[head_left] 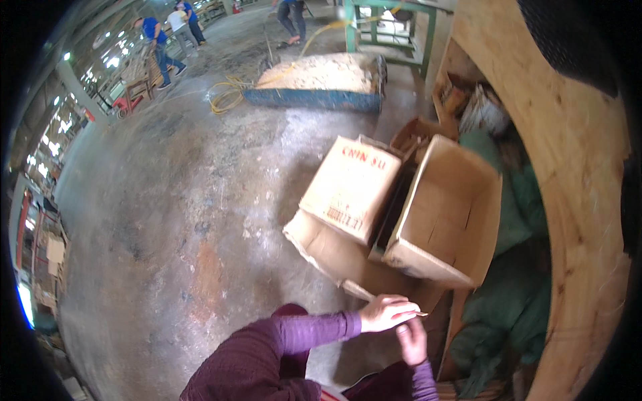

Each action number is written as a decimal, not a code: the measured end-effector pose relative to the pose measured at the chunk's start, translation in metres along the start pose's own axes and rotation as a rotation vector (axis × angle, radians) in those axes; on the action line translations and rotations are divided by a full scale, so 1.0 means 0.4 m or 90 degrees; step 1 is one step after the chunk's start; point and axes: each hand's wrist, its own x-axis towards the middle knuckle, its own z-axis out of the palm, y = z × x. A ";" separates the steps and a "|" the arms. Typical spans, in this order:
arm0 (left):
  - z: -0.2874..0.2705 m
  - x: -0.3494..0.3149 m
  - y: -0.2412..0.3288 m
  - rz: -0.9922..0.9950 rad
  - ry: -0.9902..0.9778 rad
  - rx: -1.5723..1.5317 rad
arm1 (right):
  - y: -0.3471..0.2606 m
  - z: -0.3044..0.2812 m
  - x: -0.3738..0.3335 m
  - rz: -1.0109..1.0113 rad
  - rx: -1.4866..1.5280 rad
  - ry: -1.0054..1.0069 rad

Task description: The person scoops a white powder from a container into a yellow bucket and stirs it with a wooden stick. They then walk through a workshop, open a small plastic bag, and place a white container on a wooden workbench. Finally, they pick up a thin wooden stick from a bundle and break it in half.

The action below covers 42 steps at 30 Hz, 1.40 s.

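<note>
My left hand [388, 314] reaches across in a purple sleeve, its fingers closed together. The edge of a thin tan piece [422, 313] sticks out at its fingertips; I cannot make out what it is. Just below and right of it is my right hand [413, 342], slightly blurred, with its fingertips close to the left hand and its grip unclear. Beyond both hands lies a large cardboard carton [328, 250], partly covered by a pale printed carton [351, 187]. Next to that, an open brown cardboard box [447, 207] tilts with its inside showing.
Green sacks [505, 301] lie to the right along a plywood panel [582, 220]. A blue-sided cart [314, 99] with pale material stands ahead, near a yellow hose [227, 97] and a green metal frame [388, 37]. Several people [155, 47] are far off on the concrete floor.
</note>
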 end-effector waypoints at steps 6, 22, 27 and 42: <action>-0.224 0.084 0.136 -0.297 0.460 -0.528 | -0.181 0.177 0.041 0.370 0.275 -0.196; -1.222 -0.020 0.545 -0.362 0.850 -0.841 | -1.061 0.562 0.330 0.256 -0.020 -0.584; -1.498 -0.012 0.530 -0.256 0.973 -0.783 | -1.169 0.819 0.482 0.202 0.126 -0.522; -2.571 -0.037 0.377 -0.138 1.012 -0.444 | -1.536 1.721 1.273 -0.209 0.015 -0.619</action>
